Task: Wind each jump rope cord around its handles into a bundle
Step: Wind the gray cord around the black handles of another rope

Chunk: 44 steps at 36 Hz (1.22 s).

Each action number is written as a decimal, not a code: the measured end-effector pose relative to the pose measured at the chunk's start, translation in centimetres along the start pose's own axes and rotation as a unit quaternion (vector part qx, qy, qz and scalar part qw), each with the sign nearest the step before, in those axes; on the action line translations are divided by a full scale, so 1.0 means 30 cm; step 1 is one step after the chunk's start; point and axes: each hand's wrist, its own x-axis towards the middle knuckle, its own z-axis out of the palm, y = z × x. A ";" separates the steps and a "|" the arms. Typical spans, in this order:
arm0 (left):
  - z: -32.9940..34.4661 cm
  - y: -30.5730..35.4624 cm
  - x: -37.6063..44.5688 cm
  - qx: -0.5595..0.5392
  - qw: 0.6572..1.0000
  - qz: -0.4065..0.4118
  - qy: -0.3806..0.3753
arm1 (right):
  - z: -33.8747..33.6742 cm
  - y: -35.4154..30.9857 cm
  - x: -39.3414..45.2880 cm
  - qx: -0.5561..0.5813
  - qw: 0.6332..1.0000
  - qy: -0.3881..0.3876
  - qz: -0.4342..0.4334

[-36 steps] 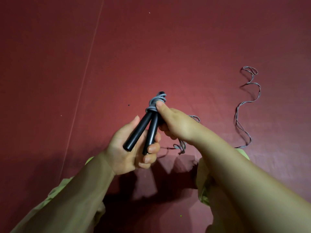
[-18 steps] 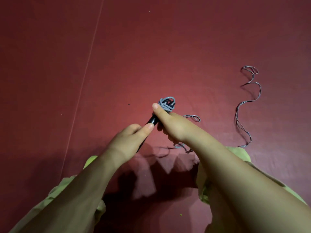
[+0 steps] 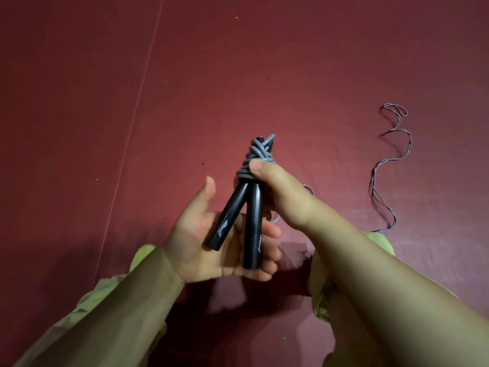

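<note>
Two black jump rope handles point(image 3: 239, 221) stand side by side, splayed at their lower ends. Grey cord point(image 3: 258, 152) is wound in several turns around their upper ends. My left hand point(image 3: 194, 235) is palm up under the lower ends. Its fingers curl round the right handle and its thumb points up, clear of the handles. My right hand point(image 3: 284, 194) grips the wound top, with the thumb pressing on the cord. A short stretch of cord shows behind my right wrist.
The loose cord point(image 3: 391, 165) trails in wavy bends over the dark red floor mat point(image 3: 291, 75) to the right, ending in a loop at the far end. A pale seam point(image 3: 132, 128) runs diagonally down the mat on the left.
Half a second ago my left hand lay palm down over the handles. It has turned palm up and the handles now stand upright in view. The cord on the floor has not moved.
</note>
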 end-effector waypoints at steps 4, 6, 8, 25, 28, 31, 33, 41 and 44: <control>0.016 -0.033 0.021 -0.050 0.997 0.032 -0.047 | -0.002 0.003 -0.004 -0.003 1.000 -0.029 0.003; 0.018 -0.032 0.023 -0.053 0.997 0.032 -0.036 | -0.003 -0.001 -0.006 -0.014 1.000 -0.023 0.009; 0.016 -0.020 0.023 -0.055 0.998 0.018 -0.011 | -0.003 -0.008 -0.010 -0.037 0.999 -0.007 0.016; 0.063 0.028 0.035 0.121 0.933 0.015 0.339 | -0.002 0.016 0.026 -0.209 0.973 0.075 0.066; 0.048 0.021 0.042 0.172 0.907 0.013 0.385 | -0.005 0.027 0.028 -0.243 0.963 0.089 0.079; 0.033 0.008 0.056 0.259 0.849 0.032 0.459 | -0.009 0.033 0.027 -0.271 0.953 0.104 0.091; 0.021 -0.001 0.062 0.303 0.800 0.054 0.515 | -0.010 0.035 0.024 -0.274 0.951 0.106 0.101; -0.027 -0.022 0.046 0.500 0.664 0.011 0.556 | -0.003 0.006 0.008 -0.279 0.945 0.101 0.135; -0.024 -0.012 0.046 0.497 0.675 0.008 0.545 | -0.003 0.007 0.010 -0.268 0.949 0.112 0.123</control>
